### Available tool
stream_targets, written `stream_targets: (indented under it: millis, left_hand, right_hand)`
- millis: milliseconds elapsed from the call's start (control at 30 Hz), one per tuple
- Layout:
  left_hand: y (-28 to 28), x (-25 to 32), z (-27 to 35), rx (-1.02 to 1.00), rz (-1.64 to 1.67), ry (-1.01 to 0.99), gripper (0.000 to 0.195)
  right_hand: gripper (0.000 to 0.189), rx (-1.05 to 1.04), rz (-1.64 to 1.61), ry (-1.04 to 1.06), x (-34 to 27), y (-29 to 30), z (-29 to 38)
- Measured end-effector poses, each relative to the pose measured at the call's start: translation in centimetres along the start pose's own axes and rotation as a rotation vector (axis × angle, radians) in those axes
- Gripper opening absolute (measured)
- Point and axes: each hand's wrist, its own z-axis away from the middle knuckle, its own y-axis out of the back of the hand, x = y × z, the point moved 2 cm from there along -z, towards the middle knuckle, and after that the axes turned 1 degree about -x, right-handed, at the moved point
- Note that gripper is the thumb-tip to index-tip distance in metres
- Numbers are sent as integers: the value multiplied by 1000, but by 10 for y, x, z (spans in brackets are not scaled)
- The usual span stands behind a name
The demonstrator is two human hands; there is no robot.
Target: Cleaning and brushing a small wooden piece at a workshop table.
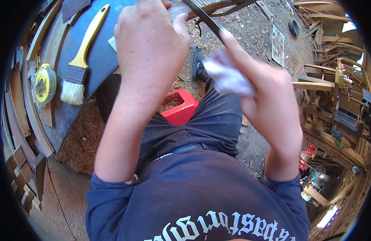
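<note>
At the top centre my left hand [152, 45] presses on a wooden piece [179, 9], its fingertips partly cut off by the frame's edge. My right hand [263, 75], slightly blurred, holds a crumpled whitish cloth [227, 73] and grips a long, narrow dark tool [205, 19], perhaps a file or a blade. That tool slants up and leftwards across the wooden piece. On the blue-grey table to the left lies a flat brush with a yellow handle [88, 39] and pale bristles. A yellow tape measure [44, 85] in a clear case is beside it.
Curved wooden strips [38, 117] lie along the left of the blue table [65, 117]. Between my legs is a red plastic object [184, 110] with an opening, over shavings. Wood scraps and a dark round container [293, 27] lie on the ground; stacked timber [333, 39] stands at right.
</note>
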Motion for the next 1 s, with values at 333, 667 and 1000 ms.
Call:
stream_targets:
  millis: [333, 667, 1000]
  left_hand:
    - [-5, -5, -3, -28, -82, 20, 42]
    - [-9, -7, 3, 68, -41, -113, 39]
    - [-27, -82, -29, -118, 82, 99, 37]
  right_hand:
    - [75, -59, -53, -122, -5, 22, 15]
    - [72, 2, -134, -85, 2, 14, 27]
    - [80, 187, -134, 0, 21, -46, 37]
